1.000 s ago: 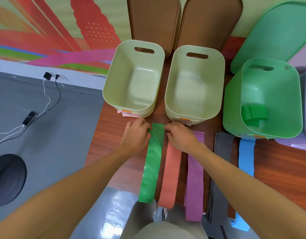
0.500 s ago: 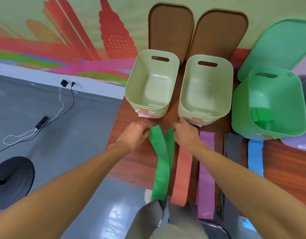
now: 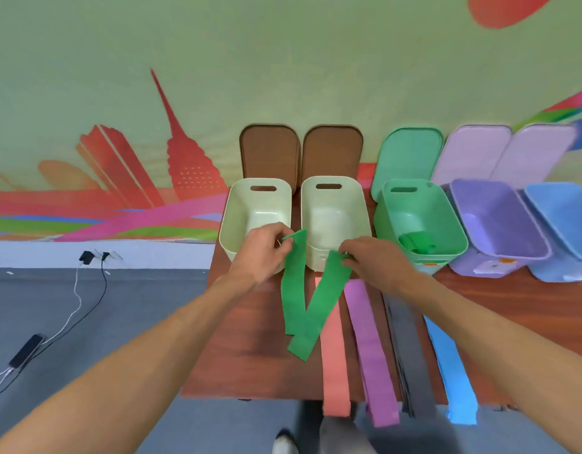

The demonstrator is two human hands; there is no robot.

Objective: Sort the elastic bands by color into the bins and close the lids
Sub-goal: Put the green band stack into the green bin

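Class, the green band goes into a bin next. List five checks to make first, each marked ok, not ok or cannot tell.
1. Left hand pinches one end of the green band: ok.
2. Right hand pinches the other end: ok.
3. Green bin open, its lid leaning back: ok.
4. Band above the green bin: not ok, it hangs before the cream bins.
5. Band's lower fold off the table: cannot tell.
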